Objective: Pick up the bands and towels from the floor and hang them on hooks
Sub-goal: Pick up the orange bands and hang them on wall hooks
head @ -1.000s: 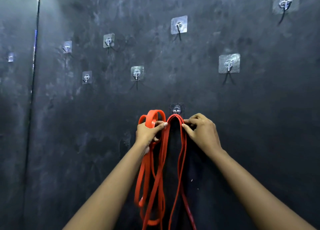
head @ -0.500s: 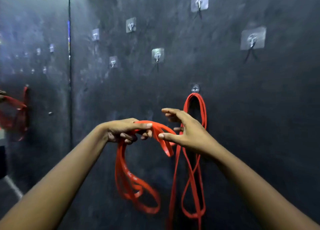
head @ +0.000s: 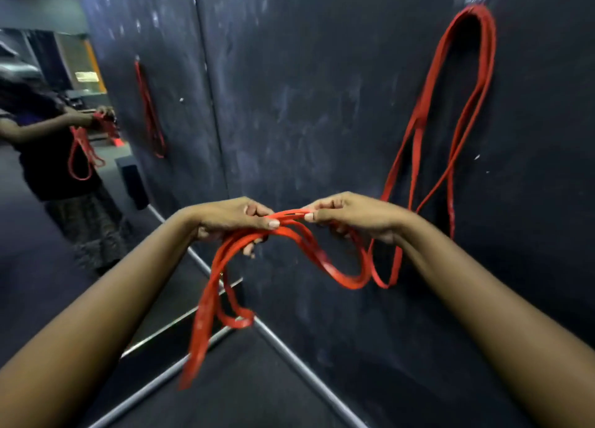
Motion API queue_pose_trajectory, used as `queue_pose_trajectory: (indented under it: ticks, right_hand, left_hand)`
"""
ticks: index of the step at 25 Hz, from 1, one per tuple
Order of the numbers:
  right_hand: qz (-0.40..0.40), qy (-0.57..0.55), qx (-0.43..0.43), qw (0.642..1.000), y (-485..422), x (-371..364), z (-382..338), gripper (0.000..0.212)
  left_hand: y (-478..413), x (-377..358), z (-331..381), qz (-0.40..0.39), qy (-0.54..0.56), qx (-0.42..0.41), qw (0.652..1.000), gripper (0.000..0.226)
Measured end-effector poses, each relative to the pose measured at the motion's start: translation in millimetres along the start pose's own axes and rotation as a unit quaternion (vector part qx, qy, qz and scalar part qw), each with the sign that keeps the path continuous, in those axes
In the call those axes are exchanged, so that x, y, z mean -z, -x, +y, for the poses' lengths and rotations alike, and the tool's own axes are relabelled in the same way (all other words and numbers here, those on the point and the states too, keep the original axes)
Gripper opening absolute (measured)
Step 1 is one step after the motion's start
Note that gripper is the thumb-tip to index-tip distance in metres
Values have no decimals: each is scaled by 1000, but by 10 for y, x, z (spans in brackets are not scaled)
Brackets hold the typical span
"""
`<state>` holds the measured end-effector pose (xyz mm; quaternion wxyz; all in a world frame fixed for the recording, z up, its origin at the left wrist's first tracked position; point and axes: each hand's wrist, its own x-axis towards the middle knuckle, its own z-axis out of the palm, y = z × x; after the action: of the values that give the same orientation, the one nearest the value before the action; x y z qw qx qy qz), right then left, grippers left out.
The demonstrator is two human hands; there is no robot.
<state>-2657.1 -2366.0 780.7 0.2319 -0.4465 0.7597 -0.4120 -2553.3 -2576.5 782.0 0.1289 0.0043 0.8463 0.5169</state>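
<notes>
Red flat rubber band (head: 206, 311), bunched at the centre of the frame, wants sorting into one clean loop before it meets a hook, I judge: the left hand (head: 231, 221) grips several strands, the right hand (head: 351, 215) pinches one, so a gentle pull apart should free it. Its glossy loops sag, twisted; another long red band (head: 418, 112) hangs upper right

Red bands (head: 289, 234), dark wall (head: 322, 89)
</notes>
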Motion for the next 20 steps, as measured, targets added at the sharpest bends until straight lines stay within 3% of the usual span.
queue_pose_trajectory:
  ticks: [3, 4, 8, 10, 14, 16, 20]
  right_hand:
    - [-37, -27, -1, 999, -34, -135, -34, 26]
    - [-56, -11, 7, 998, -71, -198, -56, 24]
    - [-55, -19, 14, 998, -226, -355, -91, 20]
    - [-46, -44, -18, 998, -237, -264, -35, 25]
    - [-62, 50, -30, 996, -77, 26, 309, 11]
    - [-21, 6, -40, 999, 53, 224, 477, 3]
    - [36, -62, -41, 997, 237, 631, 495, 13]
  left_hand:
    - [69, -177, -377, 39, -75, -27, 996, 51]
    - [49, -300, -442, 47, -78, -56, 994, 48]
    - [-76, -557, -455, 116, 120, -103, 981, 12]
    - [-94, -449, -375, 106, 130, -114, 979, 8]
    - [-180, -157, -166, 126, 95, -138, 978, 16]
    - [-269, -41, -178, 130, 97, -133, 978, 16]
    - [-538, 24, -320, 99, 74, -112, 986, 49]
